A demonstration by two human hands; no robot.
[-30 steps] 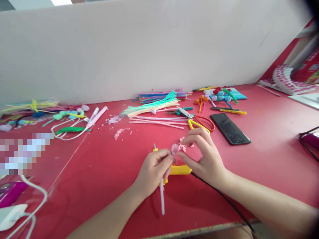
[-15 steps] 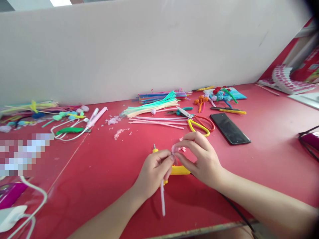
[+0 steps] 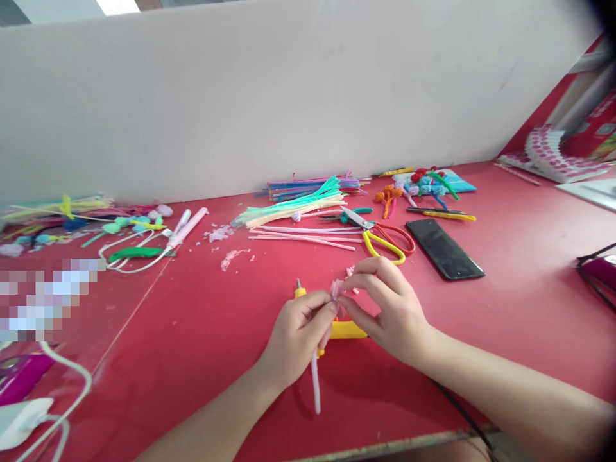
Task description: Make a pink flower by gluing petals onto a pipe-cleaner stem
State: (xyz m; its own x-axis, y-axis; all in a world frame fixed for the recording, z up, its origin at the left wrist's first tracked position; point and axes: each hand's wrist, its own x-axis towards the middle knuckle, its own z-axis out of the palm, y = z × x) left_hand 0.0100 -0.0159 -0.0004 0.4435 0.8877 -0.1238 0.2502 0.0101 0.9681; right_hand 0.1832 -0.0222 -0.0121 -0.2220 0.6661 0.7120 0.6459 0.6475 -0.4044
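My left hand (image 3: 303, 330) is closed in a pinch around a pale pink pipe cleaner (image 3: 316, 385), whose straight end hangs down below the fingers. At its top, a light pink, thin fluffy tuft (image 3: 335, 288) shows between my two hands. With bent fingers, my right hand (image 3: 392, 305) has its thumb and forefinger at this tuft; the exact contact is partly hidden. Beneath both hands lies a yellow glue gun (image 3: 349, 330), its metal nozzle pointing away and its middle covered by the left hand. Small pink scraps (image 3: 350, 274) lie just behind the right fingers.
Scissors (image 3: 380, 237) with red and yellow handles lie beyond my hands, left of a black phone (image 3: 443, 249). Loose pink pipe cleaners (image 3: 308, 239) and bundles (image 3: 293, 202) lie farther back. A corded pink tool (image 3: 187, 228) is at left. A white partition (image 3: 289, 96) closes the rear.
Both hands stay in nearly the same place. The pink tuft shows a little more between the fingers, and the hanging pipe cleaner end has shifted slightly right.
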